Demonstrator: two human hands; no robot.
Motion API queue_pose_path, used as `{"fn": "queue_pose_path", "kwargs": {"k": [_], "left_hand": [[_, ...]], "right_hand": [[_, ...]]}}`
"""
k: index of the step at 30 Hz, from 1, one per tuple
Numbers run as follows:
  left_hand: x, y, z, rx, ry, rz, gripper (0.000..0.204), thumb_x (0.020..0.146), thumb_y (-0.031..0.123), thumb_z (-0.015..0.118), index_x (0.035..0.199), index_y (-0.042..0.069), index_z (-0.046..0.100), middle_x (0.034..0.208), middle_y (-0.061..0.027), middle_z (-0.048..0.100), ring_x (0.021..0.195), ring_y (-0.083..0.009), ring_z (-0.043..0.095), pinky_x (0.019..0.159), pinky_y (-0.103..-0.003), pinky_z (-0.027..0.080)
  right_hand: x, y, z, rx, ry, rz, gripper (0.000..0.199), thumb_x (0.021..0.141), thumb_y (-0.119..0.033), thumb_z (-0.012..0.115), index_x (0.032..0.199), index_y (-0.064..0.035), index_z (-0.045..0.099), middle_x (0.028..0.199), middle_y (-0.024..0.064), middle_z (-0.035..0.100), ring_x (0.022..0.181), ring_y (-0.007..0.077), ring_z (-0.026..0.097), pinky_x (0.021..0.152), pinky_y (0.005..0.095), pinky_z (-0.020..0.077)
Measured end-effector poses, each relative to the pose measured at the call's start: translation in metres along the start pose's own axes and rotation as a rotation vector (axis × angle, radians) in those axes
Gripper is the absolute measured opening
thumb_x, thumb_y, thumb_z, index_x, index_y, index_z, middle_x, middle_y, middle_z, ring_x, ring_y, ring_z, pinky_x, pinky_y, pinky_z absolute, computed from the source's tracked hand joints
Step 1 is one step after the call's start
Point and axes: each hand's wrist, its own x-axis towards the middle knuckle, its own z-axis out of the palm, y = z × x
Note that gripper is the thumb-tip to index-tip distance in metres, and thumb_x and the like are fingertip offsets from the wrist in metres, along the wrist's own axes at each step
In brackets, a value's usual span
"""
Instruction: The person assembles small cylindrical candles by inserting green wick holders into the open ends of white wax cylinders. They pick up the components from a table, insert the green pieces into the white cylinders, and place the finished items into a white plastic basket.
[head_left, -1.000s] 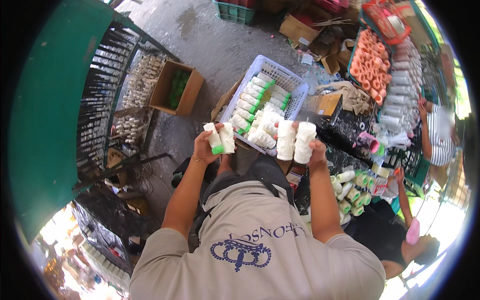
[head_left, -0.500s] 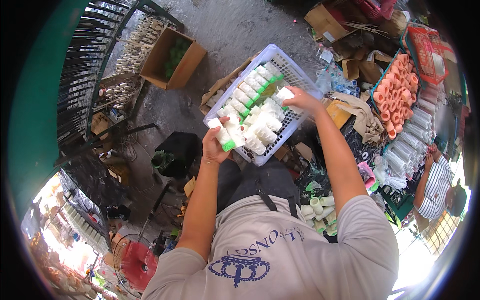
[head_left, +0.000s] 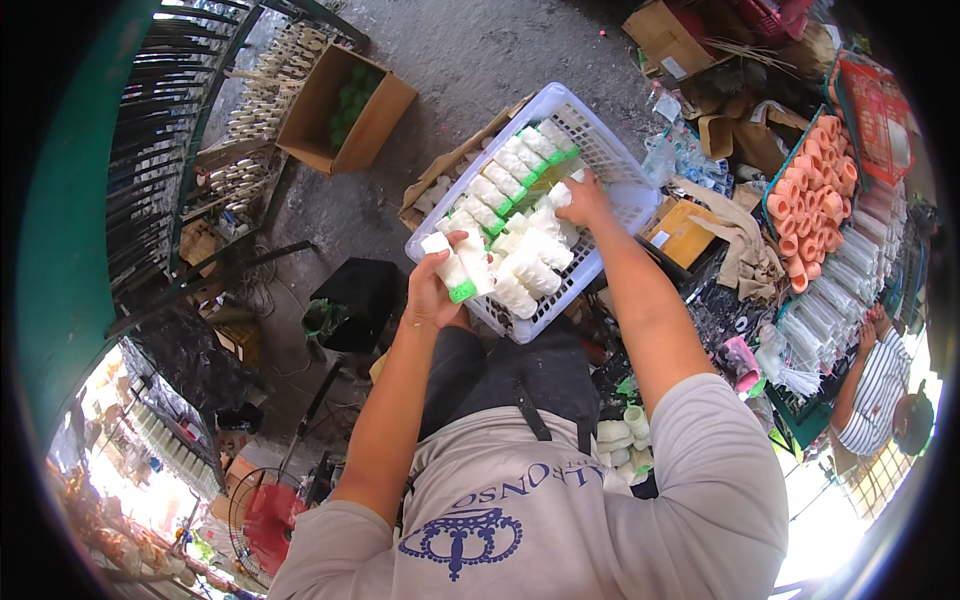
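Note:
A pale lavender plastic crate point(head_left: 612, 150) stands tilted in front of my legs. Along its left side runs a row of white tubular pieces with green ends point(head_left: 503, 180); more white tubular pieces point(head_left: 528, 268) lie loosely heaped nearer me. My left hand point(head_left: 428, 292) is closed at the crate's near left corner around white tubular pieces point(head_left: 462, 268), one showing a green end. Over on the right side, my right hand point(head_left: 588, 206) reaches down into the crate, fingers closed on a white tubular piece point(head_left: 560, 196) partly hidden under them.
An open cardboard box point(head_left: 375, 125) with green things inside stands at far left, near a rack of dark bars point(head_left: 165, 130). Orange tubular pieces point(head_left: 805, 200) and clear-wrapped bundles point(head_left: 825, 310) lie at right, where a co-worker in a striped shirt point(head_left: 872, 395) is. A fan point(head_left: 265, 520) stands lower left.
My right hand has lowered the white tubular piece from above the crate into the heap. The left hand keeps its hold in nearly the same place. The view has shifted slightly.

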Motion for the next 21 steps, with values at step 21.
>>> {"fn": "queue_pose_path", "kwargs": {"k": [21], "left_hand": [[0.022, -0.004, -0.005, 0.400, 0.153, 0.001, 0.042, 0.093, 0.029, 0.068, 0.131, 0.013, 0.060, 0.119, -0.0067, 0.062, 0.114, -0.0208, 0.060, 0.099, -0.037, 0.048]], "right_hand": [[0.007, 0.009, 0.015, -0.059, 0.034, 0.005, 0.079, 0.084, -0.059, 0.074, 0.151, -0.0227, 0.052, 0.167, 0.0263, 0.016, 0.146, 0.0519, 0.035, 0.114, 0.0592, 0.0412]]}}
